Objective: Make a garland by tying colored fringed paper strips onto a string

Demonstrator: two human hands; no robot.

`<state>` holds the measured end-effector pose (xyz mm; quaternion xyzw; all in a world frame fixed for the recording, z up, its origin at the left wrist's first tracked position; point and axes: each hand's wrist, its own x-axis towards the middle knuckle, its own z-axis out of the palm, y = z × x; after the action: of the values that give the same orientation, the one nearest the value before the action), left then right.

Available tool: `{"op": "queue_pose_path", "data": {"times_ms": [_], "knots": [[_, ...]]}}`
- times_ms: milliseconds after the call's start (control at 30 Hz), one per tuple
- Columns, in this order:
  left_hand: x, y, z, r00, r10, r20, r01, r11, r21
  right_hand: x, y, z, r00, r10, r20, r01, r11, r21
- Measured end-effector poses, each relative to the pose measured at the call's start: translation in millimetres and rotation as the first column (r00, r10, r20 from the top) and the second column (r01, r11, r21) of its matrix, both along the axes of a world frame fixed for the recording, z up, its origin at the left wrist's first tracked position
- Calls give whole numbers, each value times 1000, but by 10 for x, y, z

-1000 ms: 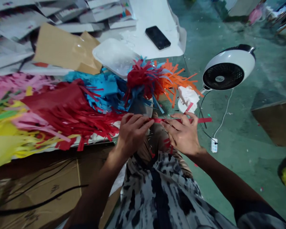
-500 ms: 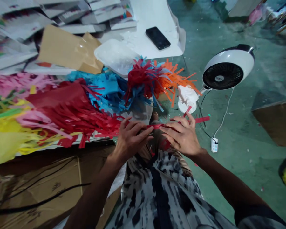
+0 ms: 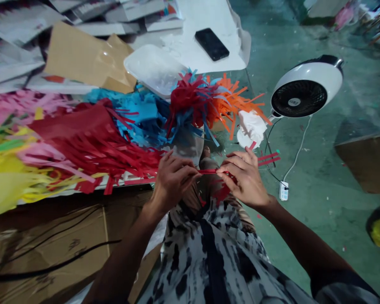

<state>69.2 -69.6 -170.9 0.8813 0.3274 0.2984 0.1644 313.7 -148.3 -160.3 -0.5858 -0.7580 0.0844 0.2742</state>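
Observation:
Both hands are held over my lap, pinching thin red paper strips point(image 3: 209, 171) stretched between them. My left hand point(image 3: 172, 179) is closed on the left end, fingers curled over the strips. The fingers of my right hand point(image 3: 245, 179) pinch the right part, and loose red ends point(image 3: 268, 158) stick out past its fingers. Just beyond the hands lies a pile of red fringed paper point(image 3: 91, 145) at the table edge. A pompom of red, blue and orange strips point(image 3: 202, 101) stands a little farther away.
Blue point(image 3: 139, 112), pink point(image 3: 22, 105) and yellow fringed paper point(image 3: 6, 185) cover the table at left. A white tray point(image 3: 152, 69), brown envelope point(image 3: 85, 59) and black phone point(image 3: 211, 44) lie farther back. A white fan point(image 3: 305, 90) and power strip point(image 3: 283, 191) sit on the green floor at right. Cardboard point(image 3: 50, 236) lies below the table.
My hands have drawn closer together and the strips between them are shorter. The loose ends at right have doubled up and shifted slightly up. The view has tilted a little.

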Motion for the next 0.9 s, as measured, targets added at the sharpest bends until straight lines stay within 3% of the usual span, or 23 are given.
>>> {"op": "queue_pose_path", "data": {"times_ms": [167, 400, 700, 900], "knots": [[39, -18, 117, 988, 101, -113, -108, 992, -63, -133, 7, 126, 995, -98, 31, 101, 990, -99], [111, -13, 177, 971, 153, -184, -168, 983, -69, -271, 46, 218, 962, -190, 197, 214, 971, -104], [43, 65, 127, 973, 175, -150, -194, 973, -126, -287, 24, 183, 950, -233, 207, 257, 961, -99], [-121, 42, 111, 942, 298, -154, -307, 951, -37, -253, -19, 104, 935, -306, 180, 317, 948, -38]]}}
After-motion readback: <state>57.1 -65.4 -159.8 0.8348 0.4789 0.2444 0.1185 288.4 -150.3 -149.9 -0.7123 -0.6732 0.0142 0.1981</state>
